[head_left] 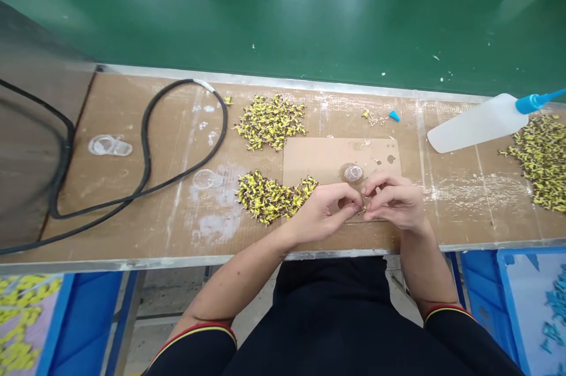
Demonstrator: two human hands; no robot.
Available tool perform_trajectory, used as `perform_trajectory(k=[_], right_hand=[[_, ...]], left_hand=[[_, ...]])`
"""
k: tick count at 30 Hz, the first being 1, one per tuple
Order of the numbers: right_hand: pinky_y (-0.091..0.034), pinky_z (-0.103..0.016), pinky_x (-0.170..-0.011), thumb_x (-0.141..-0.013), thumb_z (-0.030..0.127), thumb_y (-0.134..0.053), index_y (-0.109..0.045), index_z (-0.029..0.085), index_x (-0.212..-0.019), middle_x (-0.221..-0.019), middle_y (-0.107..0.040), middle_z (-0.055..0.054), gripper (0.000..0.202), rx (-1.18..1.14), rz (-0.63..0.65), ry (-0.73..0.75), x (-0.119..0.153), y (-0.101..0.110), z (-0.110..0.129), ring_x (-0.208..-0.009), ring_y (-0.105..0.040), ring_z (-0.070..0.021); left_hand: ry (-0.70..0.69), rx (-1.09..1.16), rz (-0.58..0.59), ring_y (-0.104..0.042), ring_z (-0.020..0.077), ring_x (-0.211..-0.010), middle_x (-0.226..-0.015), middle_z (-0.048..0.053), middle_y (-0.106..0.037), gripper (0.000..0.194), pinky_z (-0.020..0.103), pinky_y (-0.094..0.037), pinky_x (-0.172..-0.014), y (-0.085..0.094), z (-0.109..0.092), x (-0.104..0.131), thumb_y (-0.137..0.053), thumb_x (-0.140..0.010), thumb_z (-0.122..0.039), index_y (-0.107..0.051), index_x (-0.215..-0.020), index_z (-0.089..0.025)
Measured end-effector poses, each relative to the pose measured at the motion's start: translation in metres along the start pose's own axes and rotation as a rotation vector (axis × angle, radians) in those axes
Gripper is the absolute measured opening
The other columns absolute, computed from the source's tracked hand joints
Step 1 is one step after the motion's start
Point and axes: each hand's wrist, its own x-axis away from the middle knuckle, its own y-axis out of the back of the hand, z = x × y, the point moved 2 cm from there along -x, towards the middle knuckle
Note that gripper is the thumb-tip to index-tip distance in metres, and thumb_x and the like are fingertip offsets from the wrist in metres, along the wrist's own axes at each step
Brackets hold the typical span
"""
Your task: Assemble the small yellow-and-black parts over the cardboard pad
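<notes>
My left hand (331, 209) and my right hand (397, 200) meet fingertip to fingertip above the near edge of a cardboard sheet (312, 158). Both are closed in a pinch. A tiny yellowish piece shows between the fingertips, too small to make out, and which hand grips it is partly hidden. Just beyond the fingers, a small clear cup (352, 173) sits on the cardboard. Beside my left wrist lies a pile of small yellow-and-dark pieces (267, 196), and a second pile of such pieces (272, 121) lies farther back.
A black cable (145, 152) loops across the left of the table. On the right lie a white squeeze bottle (480, 122) and another large yellow pile (542, 161). A blue cap (394, 116) rests behind the cardboard. Blue crates (84, 317) stand below the table edge.
</notes>
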Motion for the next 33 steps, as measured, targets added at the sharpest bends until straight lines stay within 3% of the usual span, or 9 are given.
perform_trajectory(k=[7, 12, 18, 24, 29, 33], right_hand=[[-0.058, -0.03, -0.064, -0.084, 0.031, -0.085, -0.079, 0.024, -0.084, -0.086, -0.07, -0.003, 0.009, -0.044, 0.027, -0.029, 0.0, -0.005, -0.003, -0.074, -0.066, -0.0144], [-0.058, -0.03, -0.064, -0.085, 0.03, -0.084, -0.081, 0.026, -0.089, -0.084, -0.07, -0.002, 0.006, -0.013, 0.01, -0.025, 0.001, -0.006, -0.001, -0.072, -0.067, -0.0149], [-0.06, -0.029, -0.067, -0.09, 0.016, -0.075, -0.079, 0.027, -0.101, -0.09, -0.071, -0.003, 0.016, 0.075, 0.005, -0.002, 0.0, -0.006, 0.001, -0.078, -0.07, -0.0152], [-0.062, -0.032, -0.071, -0.092, 0.021, -0.072, -0.077, 0.027, -0.096, -0.091, -0.072, -0.004, 0.009, 0.218, -0.047, -0.019, 0.0, -0.009, 0.001, -0.08, -0.071, -0.0173], [-0.059, -0.029, -0.066, -0.093, 0.021, -0.069, -0.073, 0.024, -0.091, -0.091, -0.072, -0.004, 0.006, 0.265, -0.02, -0.033, -0.001, -0.01, 0.004, -0.078, -0.069, -0.0159], [-0.054, -0.029, -0.06, -0.095, 0.023, -0.066, -0.071, 0.024, -0.089, -0.092, -0.072, -0.005, 0.008, 0.402, -0.084, -0.173, -0.001, 0.001, -0.001, -0.075, -0.065, -0.0157]], left_hand=[[0.035, 0.14, 0.056, -0.062, 0.0131, -0.071, -0.079, 0.003, -0.07, 0.013, 0.025, -0.049, -0.071, 0.0, 0.002, 0.0, -0.063, -0.095, -0.028, -0.068, -0.088, -0.017], [0.048, 0.124, 0.052, -0.06, 0.0128, -0.067, -0.075, 0.002, -0.069, 0.022, 0.025, -0.048, -0.068, 0.002, 0.002, 0.0, -0.063, -0.096, -0.035, -0.068, -0.083, -0.018], [0.06, 0.097, -0.006, -0.06, 0.0141, -0.071, -0.078, 0.003, -0.069, 0.026, 0.026, -0.047, -0.068, 0.004, 0.006, 0.002, -0.061, -0.098, -0.04, -0.068, -0.085, -0.019], [0.098, 0.115, -0.042, -0.054, 0.0134, -0.067, -0.075, 0.002, -0.064, 0.033, 0.026, -0.043, -0.064, 0.003, 0.009, 0.001, -0.061, -0.097, -0.048, -0.066, -0.085, -0.018], [0.121, 0.121, -0.074, -0.053, 0.0122, -0.067, -0.074, 0.001, -0.063, 0.028, 0.026, -0.042, -0.064, 0.004, 0.009, 0.0, -0.063, -0.097, -0.041, -0.066, -0.082, -0.018], [0.133, 0.133, -0.231, -0.058, 0.013, -0.069, -0.08, 0.003, -0.068, 0.022, 0.026, -0.047, -0.065, 0.014, 0.011, 0.0, -0.069, -0.092, -0.04, -0.07, -0.09, -0.019]])
